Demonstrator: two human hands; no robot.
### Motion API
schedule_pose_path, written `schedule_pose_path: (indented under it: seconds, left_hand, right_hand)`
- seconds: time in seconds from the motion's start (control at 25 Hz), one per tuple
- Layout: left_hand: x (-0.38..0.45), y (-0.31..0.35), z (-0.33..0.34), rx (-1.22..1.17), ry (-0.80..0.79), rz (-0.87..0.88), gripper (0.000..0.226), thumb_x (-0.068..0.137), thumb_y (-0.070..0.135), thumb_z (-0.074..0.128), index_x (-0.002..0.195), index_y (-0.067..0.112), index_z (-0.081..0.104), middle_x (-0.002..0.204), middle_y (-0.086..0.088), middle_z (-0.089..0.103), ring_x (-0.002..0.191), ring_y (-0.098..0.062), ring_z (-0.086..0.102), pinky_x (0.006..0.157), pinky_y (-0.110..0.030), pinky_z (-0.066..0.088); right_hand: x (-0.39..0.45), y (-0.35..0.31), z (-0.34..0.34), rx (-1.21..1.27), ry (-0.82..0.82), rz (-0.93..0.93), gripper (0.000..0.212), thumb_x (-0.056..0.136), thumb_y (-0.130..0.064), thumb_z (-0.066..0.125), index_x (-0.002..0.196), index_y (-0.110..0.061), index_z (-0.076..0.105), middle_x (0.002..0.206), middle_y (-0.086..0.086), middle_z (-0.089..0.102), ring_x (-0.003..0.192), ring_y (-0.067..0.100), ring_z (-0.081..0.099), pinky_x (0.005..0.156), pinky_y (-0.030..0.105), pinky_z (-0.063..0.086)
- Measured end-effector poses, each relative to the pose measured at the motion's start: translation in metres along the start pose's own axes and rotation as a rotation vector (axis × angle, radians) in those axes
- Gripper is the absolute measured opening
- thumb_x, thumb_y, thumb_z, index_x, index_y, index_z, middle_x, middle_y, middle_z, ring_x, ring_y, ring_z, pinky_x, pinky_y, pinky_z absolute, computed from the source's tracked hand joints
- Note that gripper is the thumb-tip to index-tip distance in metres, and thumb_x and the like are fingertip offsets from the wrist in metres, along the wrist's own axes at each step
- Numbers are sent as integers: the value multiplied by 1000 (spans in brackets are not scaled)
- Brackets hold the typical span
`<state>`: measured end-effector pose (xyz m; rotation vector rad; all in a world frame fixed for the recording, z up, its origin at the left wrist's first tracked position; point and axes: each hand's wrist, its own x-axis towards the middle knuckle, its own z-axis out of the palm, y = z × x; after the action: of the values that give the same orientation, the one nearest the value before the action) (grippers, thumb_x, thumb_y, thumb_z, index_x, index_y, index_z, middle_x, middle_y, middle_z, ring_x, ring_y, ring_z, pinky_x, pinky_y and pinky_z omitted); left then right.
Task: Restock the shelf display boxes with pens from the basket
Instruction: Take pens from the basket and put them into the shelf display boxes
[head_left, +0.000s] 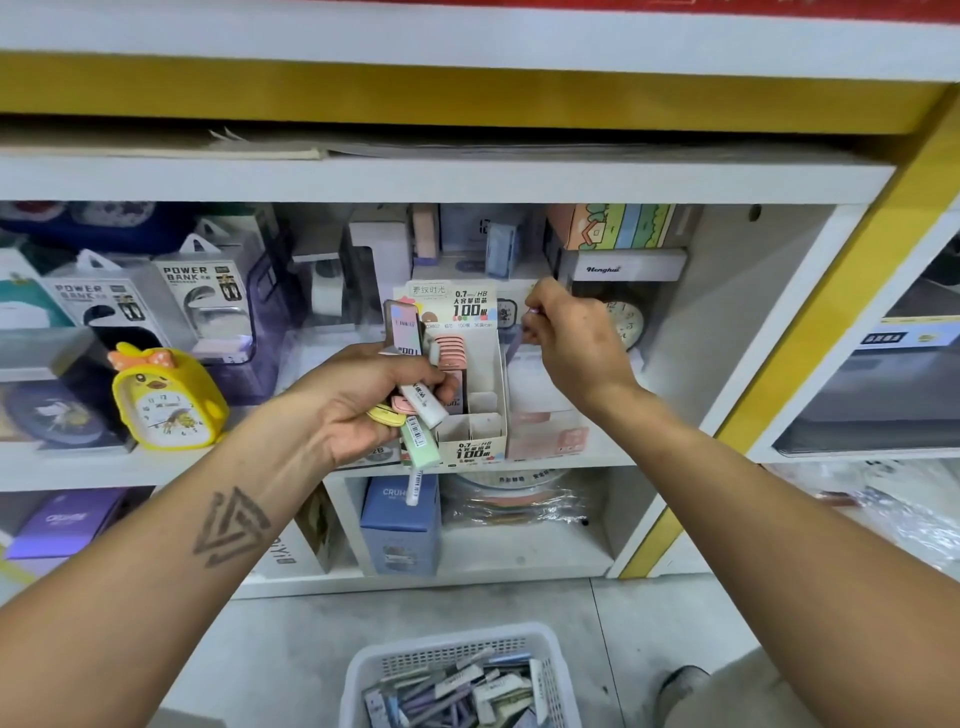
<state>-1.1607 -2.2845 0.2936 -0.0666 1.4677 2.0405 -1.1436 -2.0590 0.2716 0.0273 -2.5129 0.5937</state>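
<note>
Pens (415, 410) sit bunched in our left hand (358, 410), a fistful of flat pastel cases in white, green, pink and yellow, held in front of the shelf just left of the display box (470, 395). Our fingers curl round the bundle, with one green case and a thin white piece hanging out below. Our right hand (569, 332) is up at the far right corner of the box, thumb and fingers pinching a single purple pen (514, 343) that angles down towards the slot behind the box's right wall.

We judge these cases light, stiff and smooth-sided (slick plastic, likely to slide against each other), so the loose ones at the bottom of the left grip could slip out. Pinching each near its upper end and letting it drop upright into a compartment looks the safest hold. Pink cases already fill the far left compartment, while the near ones look open.

Further out, the white basket (363, 670) stands on the floor near us, holding many more pens. A yellow duck alarm clock (166, 400) stands on the shelf to the left.
</note>
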Motion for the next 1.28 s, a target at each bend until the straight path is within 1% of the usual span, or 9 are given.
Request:
schedule_pose_path:
  seconds: [0.12,0.28,0.48,0.56,0.68,0.76,0.92,1.16,1.28]
  left_hand:
    - [-1,0,0,-14,-10,1,31,62,-13,67,91,-2,68,83,-21,73,71,-28,72,58,-32,59]
    - [-1,1,-2,-6,-20,-3,32,59,-12,69,90,-2,69,84,-22,72,73,-29,73,59,-32,59]
    - [-4,-1,-2,5,-17,-15,35,62,-13,68,96,-6,65,83,-25,72,67,-29,73,57,-31,58]
    - [-6,-2,-1,5,-21,-17,35,61,-13,69,95,-6,66,83,-25,72,67,-29,72,57,-31,59]
    - [-8,-6,2,29,-23,-28,26,70,-14,67,94,-4,67,85,-24,73,70,-28,73,59,-32,59]
    - [-9,-9,5,14,-24,-38,22,77,-16,64,95,-3,66,87,-23,72,71,-29,73,59,-32,59]
    - [-11,-16,13,16,-52,-51,25,80,-16,62,101,-2,63,84,-23,71,73,-29,72,68,-36,62]
    - [-12,-21,16,88,-142,-75,22,84,-13,60,102,-1,60,85,-24,70,67,-25,70,65,-31,60]
    - [-11,-21,18,97,-135,-77,16,83,-12,62,93,1,65,84,-22,71,68,-25,70,68,-33,59]
  right_hand:
    - [4,2,4,4,-13,-2,16,97,-4,49,107,-3,61,91,17,71,84,36,67,72,46,56]
    - [6,1,10,-119,-163,-3,62,86,11,45,143,-13,53,117,18,68,103,36,64,84,37,51]
    - [1,-6,0,-111,-281,50,63,93,-1,45,152,-17,33,111,13,69,99,33,64,84,42,53]
    - [-5,-10,-8,-60,-305,99,44,99,-24,49,141,-22,37,99,7,70,90,30,64,82,45,54]
    - [-20,-14,-27,-188,-583,135,32,92,-61,52,107,-32,52,103,-3,66,92,23,62,78,38,52]
    - [-35,-16,-32,-251,-720,102,28,90,-55,58,106,-33,60,108,-3,65,97,21,61,79,32,49]
    - [-51,-21,-30,-256,-685,-17,16,93,-14,58,102,-23,68,103,-1,69,97,22,62,76,32,49]
    - [-50,-25,-40,-133,-521,-27,17,92,-28,64,105,-23,73,99,-3,74,93,15,66,84,31,54]
    - [-34,-39,-49,371,-307,211,11,94,-25,67,91,-16,73,85,2,76,75,14,69,69,26,53]
